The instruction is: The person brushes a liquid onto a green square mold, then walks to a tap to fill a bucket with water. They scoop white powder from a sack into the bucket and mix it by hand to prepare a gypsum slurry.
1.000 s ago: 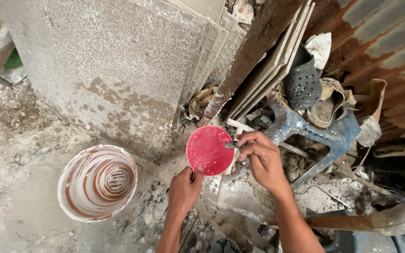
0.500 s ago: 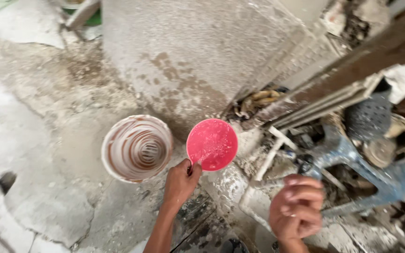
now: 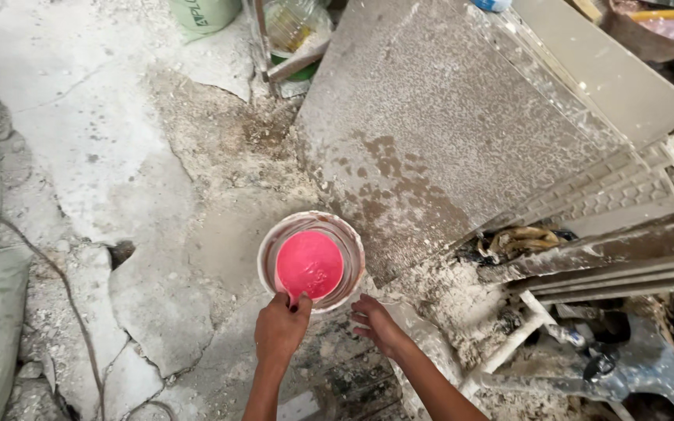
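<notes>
**Risk of a Tipped Bucket on Broken Floor**

Held the pink scoop (image 3: 310,265) by its near edge with the left hand (image 3: 281,327), fingers (image 3: 294,306) closed tight on the rim. Kept the scoop low in the mouth of the round bucket (image 3: 264,257), covering most of the opening. Rested the right hand (image 3: 376,321) just beside the bucket's near right side, fingers (image 3: 362,300) spread open and holding nothing; could not tell whether touching the wall or only very near.

Possible troubles, judged from this position:

- Could tip the bucket, standing as it did on the cracked, uneven floor (image 3: 118,156), with no firm grip from the right hand to steady it.
- Could lose the scoop into the bucket, gripped only at one edge and looking wet and smooth.
- Could knock grit into the bucket from the loose rubble (image 3: 446,296) close beside it.
- Could disturb the big grey slabs (image 3: 446,132) leaning just behind the bucket; a hard push there might make them slide.
- Could catch a foot in the thin cable (image 3: 72,312) or the small hole (image 3: 122,251) on the left.

Containers:

- Bucket: pale walls streaked with reddish rings; inside mostly hidden under the scoop, so could not tell the content.
- Scoop: looked empty, only a wet shine and some small specks.
- Clear plastic bottle (image 3: 294,23) at the top: seemed to hold some yellowish liquid, not certain.
- Brown tub (image 3: 626,39) at the top right: something pinkish inside, too far to name.
</notes>
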